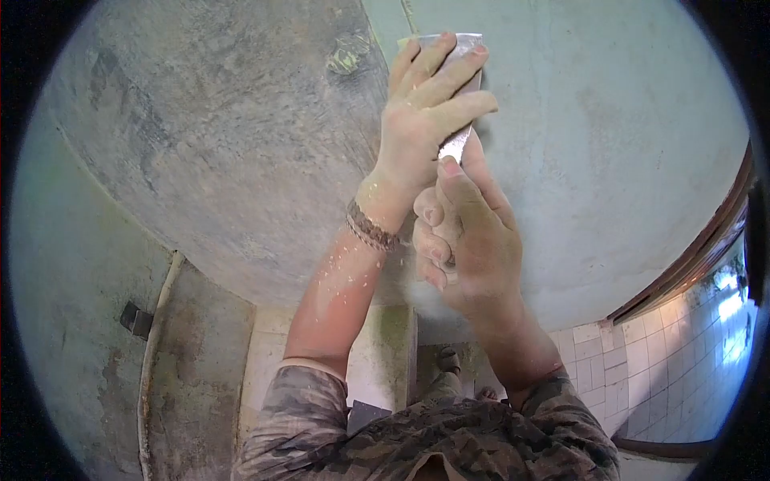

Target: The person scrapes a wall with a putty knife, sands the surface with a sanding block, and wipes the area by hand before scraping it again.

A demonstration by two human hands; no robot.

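Note:
A metal scraper [455, 147] lies against the wall, its wide blade edge pointing up. My right hand [473, 232] is wrapped round its lower end, with the thumb on the metal; the handle is hidden in the fist. Spread flat over the blade, the fingers of my left hand [417, 120] are stretched out and press on it. Pale dust and flakes cover both hands and the left forearm. Behind the blade, pale green paint [593, 160] meets a bare grey patch [241, 144], with a small chipped spot [346, 60] near the border.
A pipe [156, 345] runs up the wall at lower left, beside a small dark box [136, 319]. White tiles [642, 361] and a brown frame [690, 264] are at right. My foot [449, 359] shows far below.

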